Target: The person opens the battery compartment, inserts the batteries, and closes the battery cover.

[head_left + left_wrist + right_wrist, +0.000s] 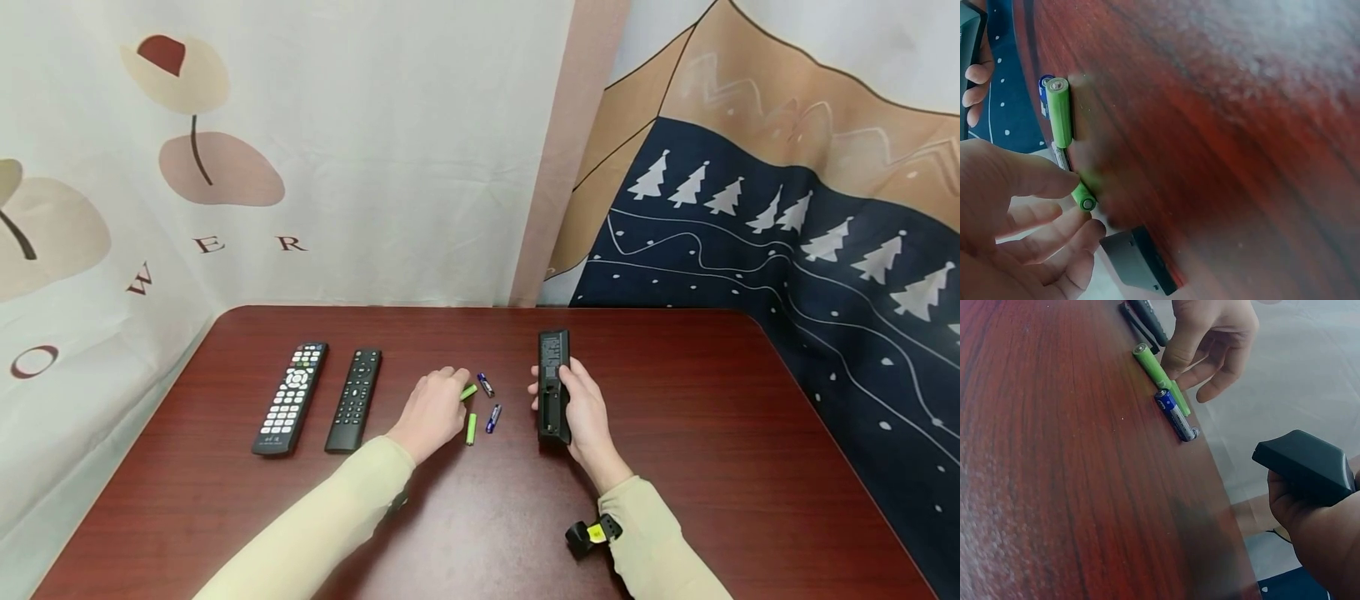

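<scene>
My left hand (435, 410) pinches a green battery (1085, 199) between thumb and fingers, close over the table. Next to it lie a second green battery (471, 429) and two blue-and-silver batteries, a nearer one (493, 418) and a farther one (486, 384). My right hand (588, 412) grips a black remote control (553, 358), its back face up and raised off the table. The remote's battery compartment (553, 408) is uncovered at the nearer end. In the right wrist view the remote's dark casing (1307, 462) hides most of my fingers.
To the left of my left hand lie two more remotes, buttons up: one with white keys (288, 400) and a slimmer black one (354, 402). The reddish-brown table (675, 392) meets printed curtains (405, 167) at its far edge.
</scene>
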{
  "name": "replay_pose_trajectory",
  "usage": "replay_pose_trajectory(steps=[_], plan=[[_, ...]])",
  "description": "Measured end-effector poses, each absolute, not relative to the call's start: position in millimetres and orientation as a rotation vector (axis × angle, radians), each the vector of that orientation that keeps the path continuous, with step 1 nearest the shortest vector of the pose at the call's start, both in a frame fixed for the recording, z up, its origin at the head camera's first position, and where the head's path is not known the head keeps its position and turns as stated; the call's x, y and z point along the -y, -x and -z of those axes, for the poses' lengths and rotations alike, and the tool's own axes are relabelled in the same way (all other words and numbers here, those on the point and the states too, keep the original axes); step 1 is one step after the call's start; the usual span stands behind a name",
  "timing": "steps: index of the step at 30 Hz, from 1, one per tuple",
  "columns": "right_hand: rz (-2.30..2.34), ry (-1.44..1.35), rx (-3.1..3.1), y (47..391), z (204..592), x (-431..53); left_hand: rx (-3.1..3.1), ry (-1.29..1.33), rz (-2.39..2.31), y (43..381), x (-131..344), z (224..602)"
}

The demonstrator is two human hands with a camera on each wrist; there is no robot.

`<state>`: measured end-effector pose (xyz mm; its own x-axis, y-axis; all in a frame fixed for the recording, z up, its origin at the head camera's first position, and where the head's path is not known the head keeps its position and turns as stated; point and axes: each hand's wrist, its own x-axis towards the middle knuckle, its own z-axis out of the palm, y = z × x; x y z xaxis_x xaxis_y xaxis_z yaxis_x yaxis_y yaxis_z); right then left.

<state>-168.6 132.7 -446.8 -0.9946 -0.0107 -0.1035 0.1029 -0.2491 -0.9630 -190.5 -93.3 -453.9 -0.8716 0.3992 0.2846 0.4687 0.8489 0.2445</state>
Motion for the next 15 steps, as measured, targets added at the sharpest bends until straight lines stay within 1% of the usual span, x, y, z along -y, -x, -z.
replay_pose_trajectory(steps=[15], plan=[[2.433, -0.109, -1.862, 168.4, 447.4, -131.0, 2.846, 0.647, 0.463, 193.3, 86.5, 454.7]])
